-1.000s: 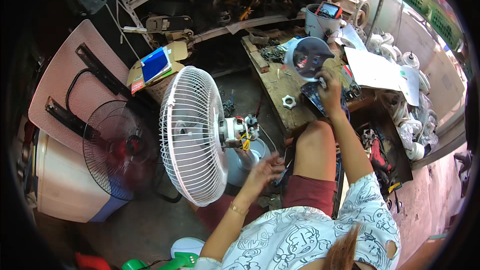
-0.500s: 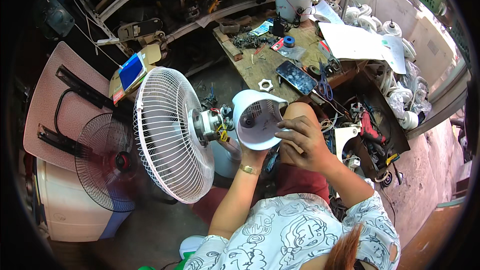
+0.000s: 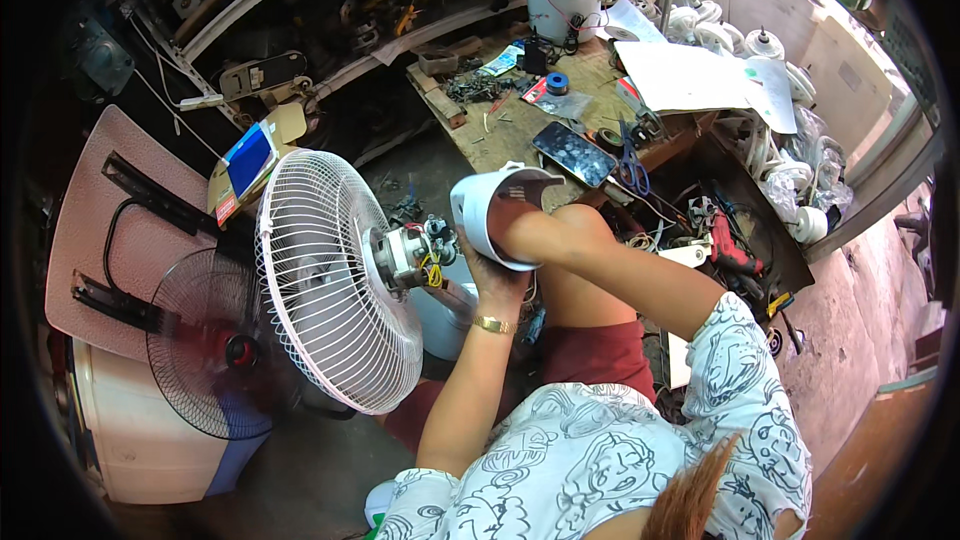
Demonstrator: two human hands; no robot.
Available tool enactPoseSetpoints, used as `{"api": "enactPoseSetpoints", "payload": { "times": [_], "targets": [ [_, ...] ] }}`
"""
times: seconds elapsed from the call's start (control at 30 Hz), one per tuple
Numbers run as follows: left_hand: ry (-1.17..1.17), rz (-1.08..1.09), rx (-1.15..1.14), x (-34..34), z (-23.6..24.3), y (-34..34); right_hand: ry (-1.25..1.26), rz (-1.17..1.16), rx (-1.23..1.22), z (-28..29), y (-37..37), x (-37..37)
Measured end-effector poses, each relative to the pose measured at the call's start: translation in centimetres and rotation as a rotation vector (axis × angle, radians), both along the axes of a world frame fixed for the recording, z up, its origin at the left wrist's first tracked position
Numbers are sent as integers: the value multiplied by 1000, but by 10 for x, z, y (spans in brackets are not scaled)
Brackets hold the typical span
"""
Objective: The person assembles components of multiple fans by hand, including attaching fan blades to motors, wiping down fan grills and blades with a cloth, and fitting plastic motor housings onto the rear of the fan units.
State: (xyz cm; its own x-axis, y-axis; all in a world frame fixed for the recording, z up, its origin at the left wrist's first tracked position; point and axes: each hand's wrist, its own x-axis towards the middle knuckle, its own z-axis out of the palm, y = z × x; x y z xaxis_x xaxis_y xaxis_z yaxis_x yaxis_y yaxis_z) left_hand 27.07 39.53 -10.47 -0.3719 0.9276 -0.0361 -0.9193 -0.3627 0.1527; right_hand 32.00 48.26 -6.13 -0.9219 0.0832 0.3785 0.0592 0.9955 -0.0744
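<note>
A white fan motor housing (image 3: pixel 474 212), bowl-shaped with vent slots, is held up over my lap. My left hand (image 3: pixel 500 278) grips it from below, its palm and fingers against the outer wall. My right hand (image 3: pixel 524 234) reaches in through the housing's open side; its fingers are hidden inside. Just left of the housing stands a fan with a white wire grille (image 3: pixel 335 285). Its bare motor (image 3: pixel 402 255) faces me, with yellow wires (image 3: pixel 432 271) hanging from the back.
A wooden bench (image 3: pixel 480 145) bears a phone (image 3: pixel 574 154), blue-handled scissors (image 3: pixel 633 170), a solder spool (image 3: pixel 557 84) and a white bucket (image 3: pixel 562 15). Right of my knee, a tool box (image 3: pixel 790 275) holds a red power tool (image 3: pixel 727 245). A second fan with a dark grille (image 3: pixel 205 360) stands left.
My right hand has moved from the housing's rim to inside it. The housing has tilted, its opening turning toward the right. The whole view has shifted slightly.
</note>
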Motion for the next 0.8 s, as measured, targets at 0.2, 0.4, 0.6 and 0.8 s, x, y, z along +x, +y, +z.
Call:
{"api": "enactPoseSetpoints", "payload": {
  "times": [0.2, 0.4, 0.6, 0.8],
  "targets": [
    [4, 109, -108, -11, 18, 43, 169, 119, -316, 10, 44, -25],
    [-1, 161, -149, -23, 13, 79, 239, 136, -481, 12, 84, -30],
    [-13, 324, -168, -67, -6, 82, -69, 48, -749, 53, 120, 3],
    [-23, 260, -101, -58, -4, 85, 247, -514, -216, -12, 240, -26]
  ]
}}
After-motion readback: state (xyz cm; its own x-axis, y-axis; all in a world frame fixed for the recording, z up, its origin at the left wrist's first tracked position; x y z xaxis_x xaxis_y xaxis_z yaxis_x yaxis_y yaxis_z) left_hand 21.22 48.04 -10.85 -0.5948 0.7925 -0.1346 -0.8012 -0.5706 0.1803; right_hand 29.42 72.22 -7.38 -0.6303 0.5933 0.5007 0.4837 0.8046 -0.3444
